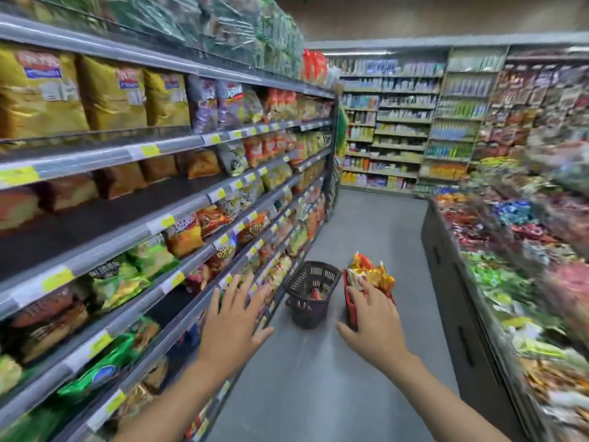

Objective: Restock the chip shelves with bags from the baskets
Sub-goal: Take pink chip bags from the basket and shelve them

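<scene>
Flanking the grey floor [366, 224] stand chip shelves [178, 145]; left hand [234, 317], right hand [371, 323], fingers spread.

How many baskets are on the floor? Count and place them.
2. A dark basket stands beside the chip shelves; a red basket sits right of it, partly hidden by the right hand.

Grey aisle floor [366, 362] carries a dark plastic basket [310, 291], standing upright. A red basket [350, 314] stands on the floor just right of the dark basket, with chip bags [371, 272] heaped in it. Left of the dark basket, tiered chip shelves [181, 144] hold gold bags [108, 94] high up and green bags [153, 256] lower.
</scene>
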